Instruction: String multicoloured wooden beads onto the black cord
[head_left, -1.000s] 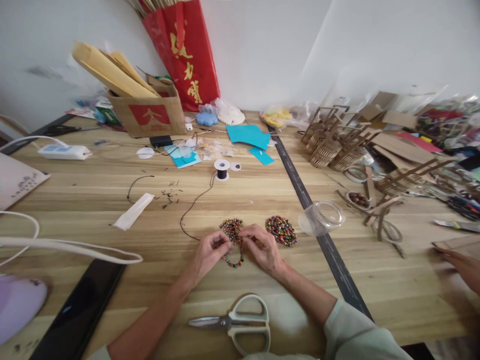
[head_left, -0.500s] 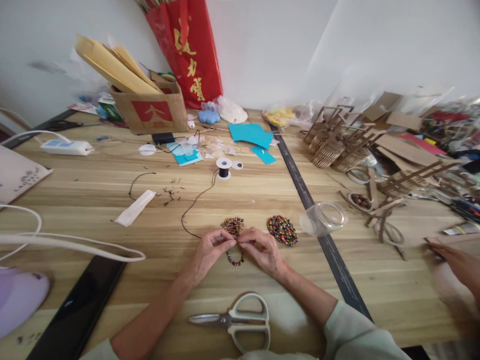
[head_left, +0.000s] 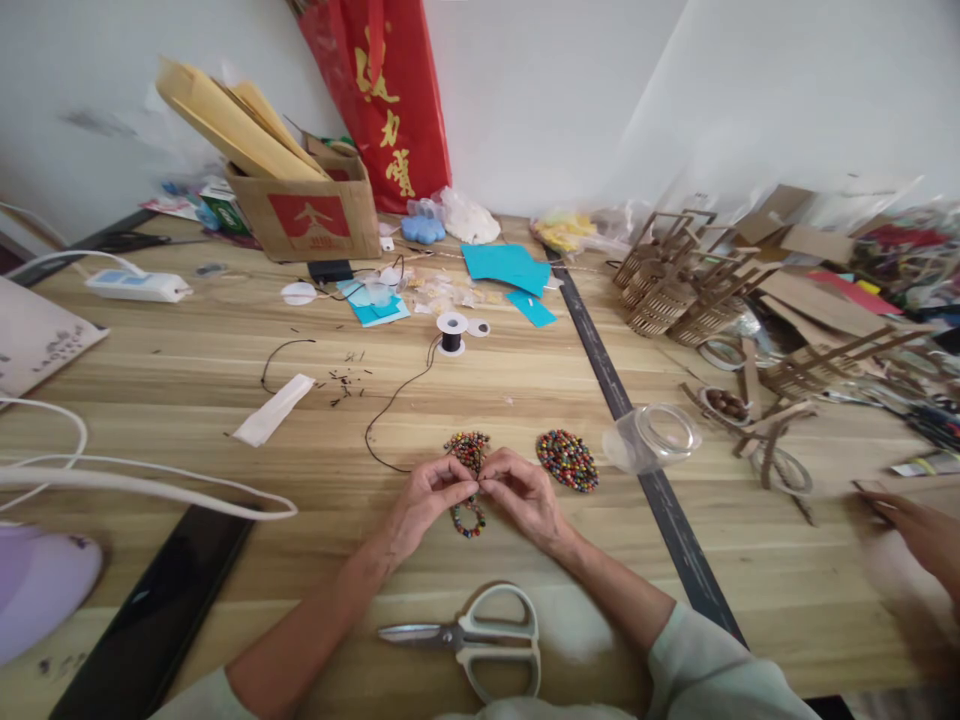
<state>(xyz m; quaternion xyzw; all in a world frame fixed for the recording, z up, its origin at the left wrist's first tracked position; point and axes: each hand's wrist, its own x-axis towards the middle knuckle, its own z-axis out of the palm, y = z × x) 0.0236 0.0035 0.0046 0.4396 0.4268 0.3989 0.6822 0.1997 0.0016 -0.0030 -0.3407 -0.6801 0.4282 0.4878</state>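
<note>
My left hand (head_left: 430, 497) and my right hand (head_left: 525, 497) meet fingertip to fingertip, both pinching at the cord end of a small beaded bracelet. The loop of multicoloured beads (head_left: 469, 520) hangs just below my fingers. Behind my hands lies a bunch of beaded strands (head_left: 466, 446), partly covered by the fingers. A black cord (head_left: 387, 405) runs from a white spool (head_left: 451, 336) toward my left hand. To the right sits a coiled pile of coloured beads (head_left: 568, 461). Scissors (head_left: 480, 637) with pale handles lie in front of me, blades pointing left.
A clear plastic jar (head_left: 652, 440) lies right of the beads, near small woven baskets (head_left: 660, 290). A co-worker's hand (head_left: 911, 530) is at the far right. Left are a white paper strip (head_left: 274, 411), cord scraps (head_left: 345, 382), a white cable (head_left: 150, 485) and a black panel (head_left: 165, 610).
The bead loop below my fingers looks smaller and rounder, more closed at the top. My hands stay pinched together in nearly the same place. The view has shifted slightly.
</note>
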